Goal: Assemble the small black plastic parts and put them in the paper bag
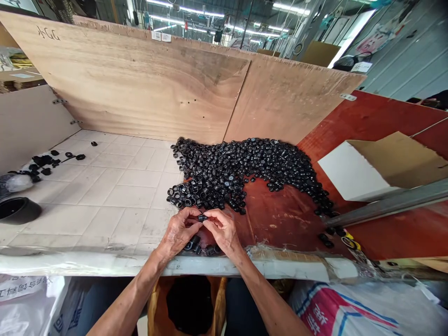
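Note:
Between my left hand and my right hand is a small black ring-shaped part. Thumb and forefinger of each hand pinch it, one from either side, just above the table near its front edge. Just beyond my fingers spreads a large heap of small black round parts, some of them hollow rings. A few more black parts lie below and between my wrists, by the padded edge. The fingertips hide some of the held part, so its exact kind is unclear.
Wooden boards wall the back. A black bowl and scattered black pieces are at the left. An open cardboard box and a metal bar stand right. Below the edge, an open container sits between my legs.

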A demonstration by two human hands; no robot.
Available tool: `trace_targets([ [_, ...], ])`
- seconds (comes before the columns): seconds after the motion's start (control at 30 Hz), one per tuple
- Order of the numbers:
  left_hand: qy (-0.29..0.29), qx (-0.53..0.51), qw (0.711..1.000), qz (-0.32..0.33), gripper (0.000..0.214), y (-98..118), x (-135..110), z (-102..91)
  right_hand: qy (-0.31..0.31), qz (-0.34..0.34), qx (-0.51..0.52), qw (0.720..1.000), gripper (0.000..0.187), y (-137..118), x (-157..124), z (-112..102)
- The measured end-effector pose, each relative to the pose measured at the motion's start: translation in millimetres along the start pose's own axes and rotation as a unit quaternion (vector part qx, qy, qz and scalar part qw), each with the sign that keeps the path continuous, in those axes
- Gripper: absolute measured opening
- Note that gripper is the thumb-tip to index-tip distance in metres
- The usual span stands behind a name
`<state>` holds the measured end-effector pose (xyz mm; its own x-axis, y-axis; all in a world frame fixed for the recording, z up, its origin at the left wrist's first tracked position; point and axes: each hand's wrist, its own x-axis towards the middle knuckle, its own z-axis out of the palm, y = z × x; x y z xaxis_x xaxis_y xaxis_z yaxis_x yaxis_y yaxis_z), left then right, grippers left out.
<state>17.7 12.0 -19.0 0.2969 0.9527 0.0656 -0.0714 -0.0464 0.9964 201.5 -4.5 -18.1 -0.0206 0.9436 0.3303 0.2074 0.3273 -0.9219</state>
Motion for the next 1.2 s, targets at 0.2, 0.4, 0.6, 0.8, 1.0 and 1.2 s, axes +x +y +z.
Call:
trace_targets([
  [0.2, -0.001, 0.005, 0.999, 0.043, 0.018, 2.9, -0.2, 1.4, -0.007, -0.015, -0.003, 1.0, 0.014, 6.0, 1.5, 1.8],
  [0.4, 0.012, 0.029, 0.998, 0.055, 0.017, 0.5, 0.4, -1.3, -0.005, -0.058, -0.119, 0.991, 0.025, 4.2, 1.5, 2.6],
  [0.6, 0.009, 0.041, 0.997, 0.067, 0.014, -1.8, 1.0, -1.9, -0.036, -0.019, -0.101, 0.994, 0.019, -9.4, 3.6, -3.2],
  [0.8, 0.001, -0.043, 0.999, 0.003, 0.022, -1.9, 1.1, 0.5, -0.058, -0.006, -0.015, 0.998, 0.021, -2.9, 3.7, -5.0],
  [1.0, 0.009, 0.049, 0.997, 0.061, 0.011, 1.2, 1.3, 2.2, -0.018, -0.004, -0.017, 1.0, 0.016, 3.7, 2.2, -0.6],
  [1.2, -0.006, 0.139, 0.981, 0.133, 0.008, 3.0, 0.8, -0.1, 0.029, -0.08, -0.185, 0.979, 0.045, 14.8, 2.1, 7.2],
])
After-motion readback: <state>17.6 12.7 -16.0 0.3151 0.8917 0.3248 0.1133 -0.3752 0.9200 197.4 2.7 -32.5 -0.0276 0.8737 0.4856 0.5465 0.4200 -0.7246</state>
